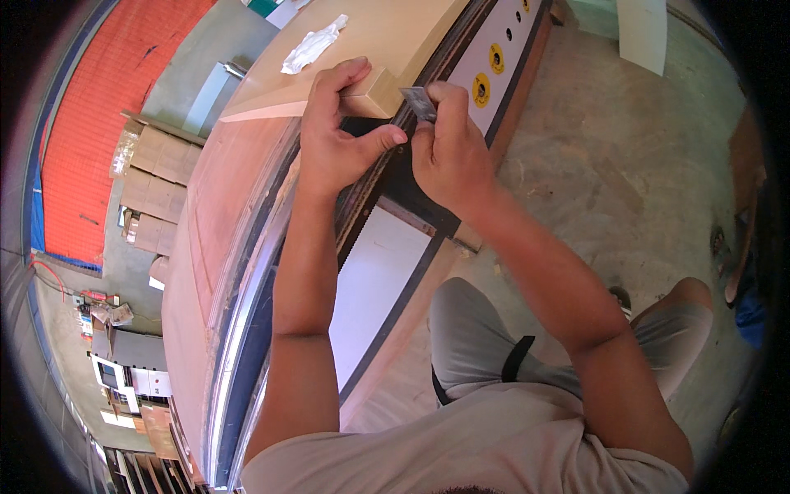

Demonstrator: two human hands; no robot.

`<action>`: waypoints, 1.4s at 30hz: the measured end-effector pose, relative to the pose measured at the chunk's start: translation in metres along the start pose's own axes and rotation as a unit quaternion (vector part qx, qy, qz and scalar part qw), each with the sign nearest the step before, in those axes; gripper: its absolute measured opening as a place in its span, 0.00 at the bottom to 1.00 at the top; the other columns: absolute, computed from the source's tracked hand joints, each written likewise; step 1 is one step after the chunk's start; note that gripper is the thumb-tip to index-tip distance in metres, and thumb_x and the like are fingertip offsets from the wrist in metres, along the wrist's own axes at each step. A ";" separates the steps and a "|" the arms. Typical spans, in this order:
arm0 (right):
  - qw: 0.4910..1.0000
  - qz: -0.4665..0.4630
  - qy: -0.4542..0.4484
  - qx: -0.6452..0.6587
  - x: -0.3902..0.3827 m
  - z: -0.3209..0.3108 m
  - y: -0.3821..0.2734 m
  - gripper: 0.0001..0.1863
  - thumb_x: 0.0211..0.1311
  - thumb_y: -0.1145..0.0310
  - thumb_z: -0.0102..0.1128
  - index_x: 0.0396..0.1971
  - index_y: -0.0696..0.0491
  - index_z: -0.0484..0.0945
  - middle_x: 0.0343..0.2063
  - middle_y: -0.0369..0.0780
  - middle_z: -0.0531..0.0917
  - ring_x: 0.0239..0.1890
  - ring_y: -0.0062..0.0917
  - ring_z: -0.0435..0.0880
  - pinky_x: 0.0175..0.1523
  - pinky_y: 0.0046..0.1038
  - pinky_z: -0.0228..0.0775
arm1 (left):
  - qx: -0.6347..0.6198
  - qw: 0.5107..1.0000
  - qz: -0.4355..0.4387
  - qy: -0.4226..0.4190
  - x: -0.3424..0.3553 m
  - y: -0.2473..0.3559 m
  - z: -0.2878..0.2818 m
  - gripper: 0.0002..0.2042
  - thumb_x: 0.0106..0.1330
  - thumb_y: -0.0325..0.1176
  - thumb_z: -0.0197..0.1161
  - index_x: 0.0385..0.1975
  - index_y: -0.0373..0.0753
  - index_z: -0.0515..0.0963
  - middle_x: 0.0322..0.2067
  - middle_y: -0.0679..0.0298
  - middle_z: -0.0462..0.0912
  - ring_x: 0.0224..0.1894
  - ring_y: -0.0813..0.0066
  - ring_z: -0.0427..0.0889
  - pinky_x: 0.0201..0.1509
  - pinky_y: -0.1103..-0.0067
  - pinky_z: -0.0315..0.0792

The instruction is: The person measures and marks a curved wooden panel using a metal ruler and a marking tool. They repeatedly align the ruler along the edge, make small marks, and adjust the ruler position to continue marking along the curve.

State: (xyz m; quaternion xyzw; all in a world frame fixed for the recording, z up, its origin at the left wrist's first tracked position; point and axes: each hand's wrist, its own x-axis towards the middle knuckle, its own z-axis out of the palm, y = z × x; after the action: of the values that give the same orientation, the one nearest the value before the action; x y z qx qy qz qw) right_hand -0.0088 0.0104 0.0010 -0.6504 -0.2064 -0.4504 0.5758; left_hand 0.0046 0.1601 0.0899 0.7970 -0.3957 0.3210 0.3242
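A small flat metal scraper blade (416, 100) is pinched between the thumb and fingers of my right hand (451, 152). Its edge lies close to the near right corner of a light wood-coloured panel (403, 37). My left hand (336, 136) is at the panel's near end, fingers curled over the edge and thumb stretched toward the blade. The panel rests on a long machine table with a dark edge rail (366, 193). A crumpled white cloth or tissue (315, 44) lies on the panel, beyond my left hand.
The machine's front has a white face with yellow round labels (481, 89) and dark knobs. Stacked cardboard boxes (160, 193) stand on the floor at left, near an orange sheet (115, 99). A white board (642, 33) stands at far right. A person's foot shows at the right edge.
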 end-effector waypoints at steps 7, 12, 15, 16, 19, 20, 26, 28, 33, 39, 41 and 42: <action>0.999 -0.011 -0.033 0.017 0.008 -0.001 0.001 0.28 0.59 0.80 0.59 0.62 0.51 0.70 0.40 0.49 0.76 0.40 0.50 0.82 0.44 0.46 0.77 | 0.127 0.990 0.046 -0.037 0.000 -0.004 -0.001 0.36 0.45 0.34 0.86 0.57 0.37 0.77 0.55 0.55 0.78 0.60 0.60 0.79 0.64 0.68 0.73; 1.000 -0.014 0.005 0.011 0.010 0.012 0.007 0.29 0.60 0.80 0.60 0.63 0.49 0.72 0.38 0.47 0.78 0.39 0.49 0.82 0.44 0.44 0.77 | 0.129 0.989 0.067 -0.011 -0.001 -0.008 0.005 0.32 0.46 0.23 0.82 0.55 0.38 0.78 0.54 0.54 0.78 0.58 0.58 0.80 0.63 0.69 0.75; 0.998 0.002 0.055 0.007 0.020 0.011 0.020 0.28 0.61 0.80 0.59 0.63 0.50 0.72 0.37 0.48 0.79 0.39 0.49 0.81 0.42 0.45 0.77 | 0.140 0.989 0.048 -0.005 -0.003 -0.007 0.007 0.33 0.45 0.21 0.81 0.55 0.38 0.78 0.53 0.54 0.78 0.57 0.58 0.80 0.63 0.69 0.75; 0.998 -0.009 0.054 0.016 0.022 0.010 0.023 0.28 0.61 0.80 0.59 0.62 0.50 0.72 0.38 0.48 0.79 0.39 0.49 0.81 0.42 0.45 0.77 | 0.148 0.988 0.043 -0.003 -0.003 -0.006 0.007 0.33 0.44 0.21 0.81 0.55 0.38 0.78 0.53 0.54 0.78 0.57 0.58 0.80 0.63 0.69 0.75; 0.998 -0.025 0.053 0.022 0.021 0.005 0.022 0.27 0.62 0.80 0.59 0.62 0.51 0.72 0.38 0.49 0.80 0.39 0.49 0.81 0.43 0.45 0.77 | 0.147 0.988 0.053 0.001 -0.002 -0.005 0.007 0.32 0.45 0.21 0.81 0.55 0.38 0.78 0.53 0.54 0.78 0.57 0.59 0.80 0.62 0.69 0.76; 0.998 -0.029 0.052 0.026 0.017 0.005 0.018 0.27 0.62 0.80 0.59 0.62 0.51 0.72 0.38 0.49 0.80 0.39 0.49 0.82 0.43 0.45 0.77 | 0.154 0.986 0.056 0.003 -0.001 -0.004 0.008 0.32 0.46 0.21 0.80 0.55 0.38 0.78 0.52 0.55 0.78 0.56 0.59 0.80 0.61 0.69 0.77; 0.999 0.004 0.016 0.035 0.013 0.010 0.005 0.25 0.63 0.79 0.58 0.62 0.52 0.72 0.38 0.49 0.80 0.39 0.48 0.82 0.46 0.45 0.77 | 0.159 0.985 0.059 0.038 -0.001 -0.004 0.015 0.29 0.45 0.20 0.76 0.51 0.38 0.79 0.49 0.52 0.81 0.53 0.51 0.81 0.56 0.67 0.77; 0.999 0.013 0.015 0.047 0.014 0.008 0.004 0.25 0.64 0.79 0.57 0.62 0.53 0.72 0.38 0.49 0.80 0.40 0.49 0.82 0.46 0.45 0.77 | 0.175 0.981 0.068 0.046 -0.001 -0.005 0.017 0.28 0.45 0.19 0.75 0.51 0.39 0.79 0.49 0.52 0.81 0.53 0.51 0.81 0.56 0.67 0.78; 0.992 0.064 0.059 0.096 0.013 0.009 -0.004 0.24 0.67 0.80 0.55 0.62 0.54 0.71 0.44 0.54 0.82 0.46 0.54 0.83 0.49 0.46 0.76 | 0.183 0.978 0.081 0.056 0.000 -0.005 0.018 0.28 0.45 0.18 0.74 0.51 0.40 0.79 0.49 0.53 0.82 0.52 0.51 0.81 0.55 0.67 0.78; 0.981 0.158 0.030 0.113 0.018 0.014 -0.005 0.23 0.67 0.80 0.53 0.62 0.56 0.71 0.47 0.57 0.83 0.50 0.55 0.82 0.52 0.47 0.75 | 0.185 0.977 0.089 0.063 -0.001 -0.008 0.019 0.30 0.41 0.19 0.74 0.51 0.41 0.80 0.49 0.53 0.82 0.53 0.51 0.80 0.56 0.66 0.77; 0.977 0.173 0.029 0.124 0.019 0.010 -0.003 0.23 0.68 0.80 0.53 0.62 0.56 0.71 0.48 0.57 0.83 0.51 0.55 0.82 0.53 0.48 0.75 | 0.198 0.974 0.093 0.060 -0.002 -0.008 0.018 0.30 0.41 0.20 0.74 0.50 0.41 0.80 0.49 0.53 0.82 0.53 0.50 0.80 0.57 0.66 0.76; 0.977 0.167 0.056 0.122 0.018 0.010 -0.004 0.22 0.68 0.80 0.53 0.62 0.56 0.71 0.48 0.57 0.83 0.51 0.55 0.82 0.53 0.48 0.74 | 0.205 0.972 0.096 0.060 -0.002 -0.009 0.018 0.29 0.41 0.20 0.74 0.50 0.40 0.80 0.49 0.53 0.81 0.53 0.50 0.80 0.57 0.66 0.76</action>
State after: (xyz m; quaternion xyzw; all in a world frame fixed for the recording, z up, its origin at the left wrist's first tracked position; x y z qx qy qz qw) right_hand 0.0013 0.0165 0.0189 -0.5746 -0.1158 -0.3553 0.7282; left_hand 0.0158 0.1509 0.0755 0.7840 -0.3762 0.4721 0.1445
